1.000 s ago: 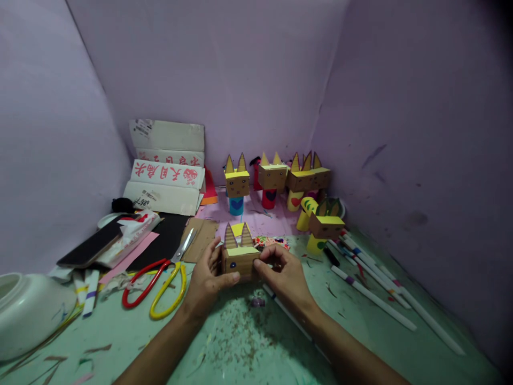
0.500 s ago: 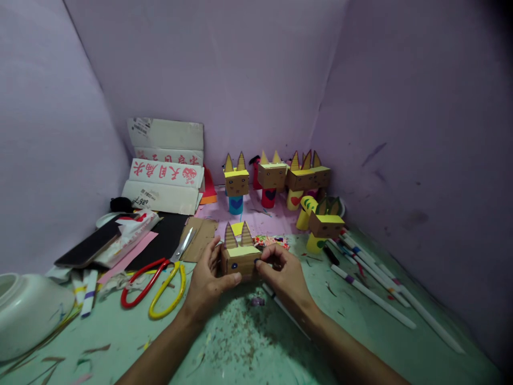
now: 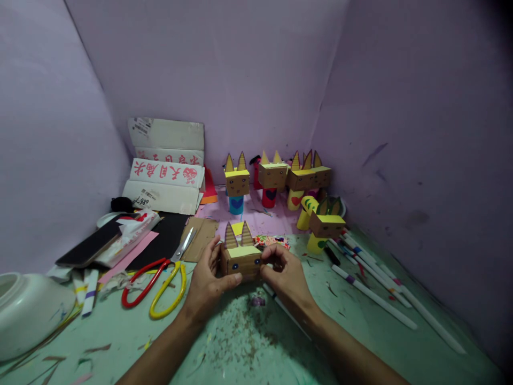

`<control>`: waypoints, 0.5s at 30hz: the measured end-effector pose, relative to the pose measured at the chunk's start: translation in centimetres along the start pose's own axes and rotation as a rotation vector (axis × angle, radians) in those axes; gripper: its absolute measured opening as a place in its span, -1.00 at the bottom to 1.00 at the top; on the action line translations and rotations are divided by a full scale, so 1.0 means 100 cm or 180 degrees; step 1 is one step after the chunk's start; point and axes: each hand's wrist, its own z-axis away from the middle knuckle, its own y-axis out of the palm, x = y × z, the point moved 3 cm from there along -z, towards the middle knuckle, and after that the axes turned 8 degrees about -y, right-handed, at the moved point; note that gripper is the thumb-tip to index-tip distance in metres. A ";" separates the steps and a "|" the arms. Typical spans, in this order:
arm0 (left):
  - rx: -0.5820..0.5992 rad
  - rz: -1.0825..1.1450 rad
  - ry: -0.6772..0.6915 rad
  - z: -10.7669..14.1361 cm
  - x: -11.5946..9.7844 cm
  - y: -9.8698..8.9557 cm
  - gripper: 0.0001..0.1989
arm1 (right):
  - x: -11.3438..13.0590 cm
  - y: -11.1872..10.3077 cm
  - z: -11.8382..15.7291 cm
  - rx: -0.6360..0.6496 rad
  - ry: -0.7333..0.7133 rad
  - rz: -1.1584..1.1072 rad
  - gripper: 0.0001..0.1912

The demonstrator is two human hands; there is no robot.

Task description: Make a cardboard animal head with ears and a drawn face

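Note:
Between my hands is a cardboard cat head [image 3: 246, 264], a small brown box with a pale yellow top, two striped pointed ears and two dark eyes on its front. My left hand [image 3: 210, 278] grips its left side, with the thumb along the lower front edge. Curled fingers of my right hand [image 3: 280, 270] touch its right side, close to the right eye; whether they pinch anything small is hidden. Below the head, a small purple piece [image 3: 258, 301] and a white marker [image 3: 286, 313] lie on the green table [image 3: 224, 358].
Scissors [image 3: 176, 262] with red and yellow handles lie left of my hands. Several finished cat figures, one with a blue body [image 3: 236, 205], stand behind. Long white markers [image 3: 374, 297] lie right. A white bowl [image 3: 32, 315], folded cardboard [image 3: 164, 182] and a phone [image 3: 90, 243] occupy the left.
My right fingertips have shifted slightly right, off the right eye to the box's edge, so both eyes now show. My left hand holds the cat head in the same place.

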 end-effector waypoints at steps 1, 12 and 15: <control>-0.0008 -0.0001 0.0004 0.000 0.000 0.000 0.06 | 0.000 0.000 0.000 0.0006 0.0000 0.0001 -0.88; -0.0012 0.0000 0.0008 0.000 0.000 -0.001 0.06 | 0.003 -0.001 0.000 0.0000 -0.0009 0.0041 -0.90; -0.0021 0.0017 0.0008 0.000 0.001 -0.001 0.06 | 0.003 -0.001 0.000 0.0004 -0.0013 0.0035 -0.90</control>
